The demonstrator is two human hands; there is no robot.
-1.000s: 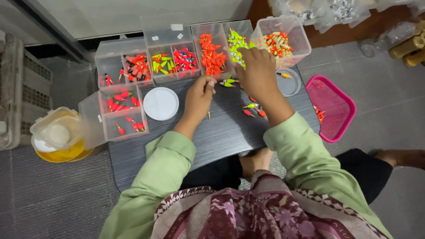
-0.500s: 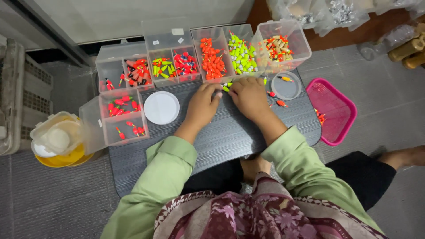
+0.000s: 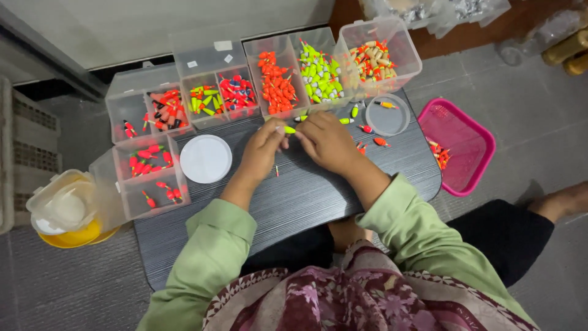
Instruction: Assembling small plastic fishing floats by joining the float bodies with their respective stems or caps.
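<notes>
At the centre of the dark wood-grain desk (image 3: 294, 196), both hands meet over one small green float (image 3: 289, 130): the left hand (image 3: 263, 150) pinches it at its fingertips, and the right hand (image 3: 327, 142) closes in from three o'clock, fingers curled against it. Most pieces already lie sorted by colour in clear plastic boxes at twelve o'clock: an orange-red batch (image 3: 277, 83), a lime-green batch (image 3: 318, 73) and a tan-and-red batch (image 3: 375, 54). Judging by that, the sorting looks well along, with only a few loose floats (image 3: 367, 130) left scattered at two o'clock. A round white lid (image 3: 206, 159) sits at nine o'clock, and a pink mesh tray (image 3: 459, 144) at three o'clock holds a few pieces. All the floats look smooth, glossy and bullet-shaped.
</notes>
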